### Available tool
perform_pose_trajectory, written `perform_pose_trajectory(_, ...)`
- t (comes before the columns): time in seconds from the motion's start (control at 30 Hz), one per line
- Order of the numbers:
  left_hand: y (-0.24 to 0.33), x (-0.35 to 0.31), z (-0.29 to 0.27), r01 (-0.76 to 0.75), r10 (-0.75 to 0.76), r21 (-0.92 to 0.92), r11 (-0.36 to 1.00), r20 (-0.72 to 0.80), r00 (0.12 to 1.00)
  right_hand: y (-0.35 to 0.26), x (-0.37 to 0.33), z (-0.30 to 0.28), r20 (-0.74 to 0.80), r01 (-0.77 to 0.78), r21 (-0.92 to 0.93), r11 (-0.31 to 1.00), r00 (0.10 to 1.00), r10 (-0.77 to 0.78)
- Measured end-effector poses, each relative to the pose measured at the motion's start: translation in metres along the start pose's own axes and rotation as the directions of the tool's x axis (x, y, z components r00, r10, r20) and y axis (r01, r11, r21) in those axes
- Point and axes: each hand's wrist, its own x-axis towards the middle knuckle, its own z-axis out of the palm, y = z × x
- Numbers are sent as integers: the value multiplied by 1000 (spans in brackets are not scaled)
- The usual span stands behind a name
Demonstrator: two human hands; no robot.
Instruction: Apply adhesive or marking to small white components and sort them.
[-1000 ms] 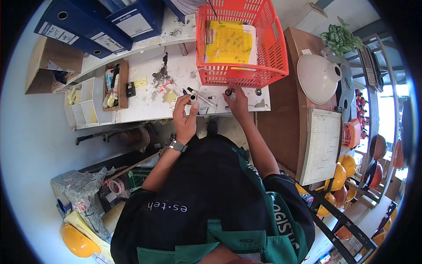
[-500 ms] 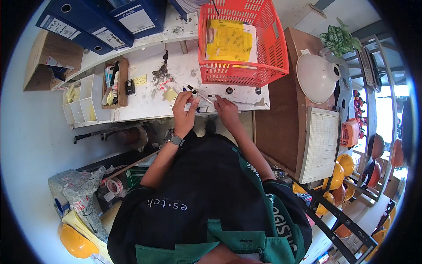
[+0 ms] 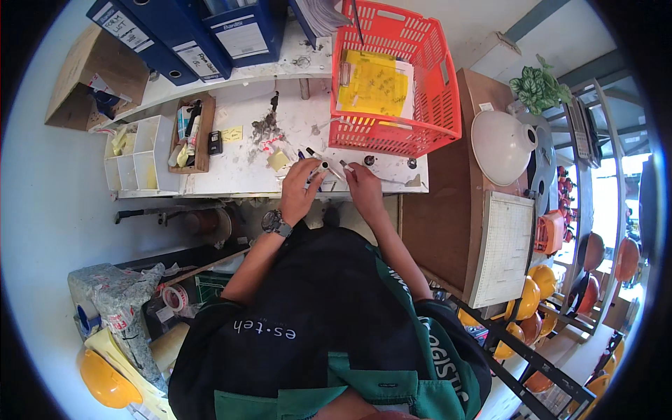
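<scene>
Over the desk's front edge, my left hand is closed, thumb and fingers pinching a white marker with a dark round end. Just right of it, my right hand pinches a small grey-and-white piece, too small to identify. The hands are close together but apart. Beyond the fingers, a black-ended pen and a blue pen lie on the white desk. Two small dark round items sit right of my right hand. A yellow sticky note lies left of the pens.
A red plastic basket holding yellow and white papers stands at the back right. At the left are a wooden tray of pens and a white divided organizer. Blue binders fill the shelf above. A brown cabinet borders the right.
My left hand has lowered the marker and tilted it toward the right hand. The right hand keeps its small piece, still near the marker. The view has shifted slightly.
</scene>
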Motion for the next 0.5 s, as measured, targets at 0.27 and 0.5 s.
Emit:
perform_pose_trajectory(0.27, 1, 2, 4, -20, 20, -5, 1000, 125, 992, -71, 22, -112, 399, -431, 558, 709, 889, 226)
perform_pose_trajectory(0.5, -3, 1, 13, -80, 89, -56, 995, 166, 982, -72, 26, -119, 527, -496, 479, 724, 822, 214)
